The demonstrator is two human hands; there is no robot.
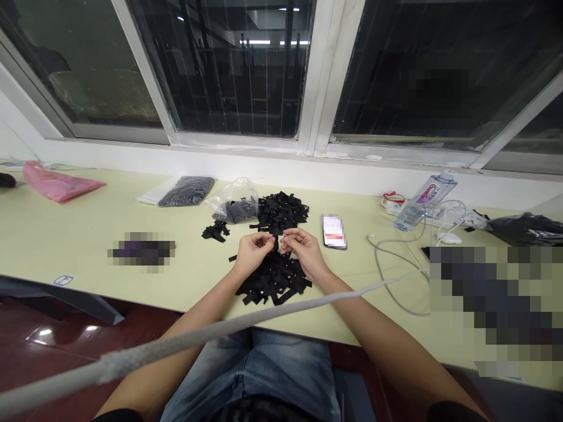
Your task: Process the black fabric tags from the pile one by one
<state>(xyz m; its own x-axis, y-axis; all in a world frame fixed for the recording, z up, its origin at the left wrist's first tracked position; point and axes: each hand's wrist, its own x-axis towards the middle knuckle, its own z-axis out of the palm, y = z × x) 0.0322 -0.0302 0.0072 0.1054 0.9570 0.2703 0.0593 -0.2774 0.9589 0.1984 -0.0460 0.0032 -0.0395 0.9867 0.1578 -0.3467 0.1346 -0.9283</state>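
Observation:
Both hands meet over black strips at the middle of the table. My left hand (255,251) pinches one end of a small black strip (276,242). Close beside it on the right, my right hand (303,249) has thumb and index finger pressed together; what lies between them is too small to make out. Beneath and in front of the hands spreads a pile of black strips (275,280) with small shiny bits. Behind them is another heap of black strips (282,210). A few more strips (215,231) lie to the left.
An open clear bag (240,202) and a filled bag (187,191) stand back left, beyond them a pink bag (61,183). Rightward are a phone (333,231), a bottle (424,200) and cables (382,275). A grey cord (185,343) crosses in front of my arms.

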